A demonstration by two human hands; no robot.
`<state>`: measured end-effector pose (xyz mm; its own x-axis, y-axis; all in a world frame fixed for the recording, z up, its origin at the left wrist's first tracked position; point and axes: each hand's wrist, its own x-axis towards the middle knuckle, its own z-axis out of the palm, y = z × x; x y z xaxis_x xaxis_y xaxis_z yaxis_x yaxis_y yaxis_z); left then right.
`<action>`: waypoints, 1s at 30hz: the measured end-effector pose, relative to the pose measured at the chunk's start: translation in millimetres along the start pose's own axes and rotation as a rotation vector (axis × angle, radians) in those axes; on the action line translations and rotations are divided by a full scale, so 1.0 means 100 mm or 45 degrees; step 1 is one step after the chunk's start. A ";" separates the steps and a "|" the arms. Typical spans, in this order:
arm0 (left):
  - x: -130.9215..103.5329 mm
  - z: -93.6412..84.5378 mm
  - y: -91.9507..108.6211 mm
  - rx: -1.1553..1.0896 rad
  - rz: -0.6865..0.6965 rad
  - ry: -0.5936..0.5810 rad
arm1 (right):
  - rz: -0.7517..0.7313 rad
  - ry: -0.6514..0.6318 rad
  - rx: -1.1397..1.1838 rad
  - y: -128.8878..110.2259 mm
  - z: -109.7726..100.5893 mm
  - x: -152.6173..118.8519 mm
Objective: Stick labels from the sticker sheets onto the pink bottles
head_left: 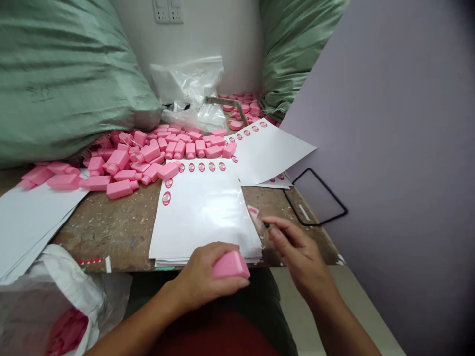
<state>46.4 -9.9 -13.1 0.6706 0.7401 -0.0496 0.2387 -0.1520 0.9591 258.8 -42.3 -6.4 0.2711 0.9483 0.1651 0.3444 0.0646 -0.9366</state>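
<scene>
My left hand (208,272) is wrapped around a pink plastic bottle (232,265), held flat end outward just past the table's front edge. In front of it lies a stack of white label sheets (204,212), with oval red labels left along the top and upper left side. To the right, my right hand (297,247) is closed in a pinch. A small dark tip shows at its fingers, but what it belongs to I cannot make out. Just beyond those fingertips is a small clear piece (255,217) with a pink mark.
Many pink bottles (148,153) are heaped across the back of the table (107,222). More label sheets (270,153) lie at right, beside a black wire frame (336,217). Green sacks (67,74) stand behind. A white bag (74,291) hangs at front left.
</scene>
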 end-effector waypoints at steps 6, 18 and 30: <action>-0.09 -0.18 0.19 -1.264 -0.270 0.396 | -0.203 -0.343 -0.191 -0.25 0.22 -0.17; -0.22 -0.17 0.13 -1.340 -0.387 0.421 | 0.254 -0.087 0.383 -0.37 0.57 0.09; -0.09 -0.02 0.09 -1.507 -0.179 0.842 | 0.408 -0.310 0.436 -0.53 0.94 -0.10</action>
<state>41.0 -17.2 -3.8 0.1522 0.9262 -0.3448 -0.6877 0.3498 0.6361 153.1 -25.9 12.5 0.0842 0.9792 -0.1844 -0.0461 -0.1810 -0.9824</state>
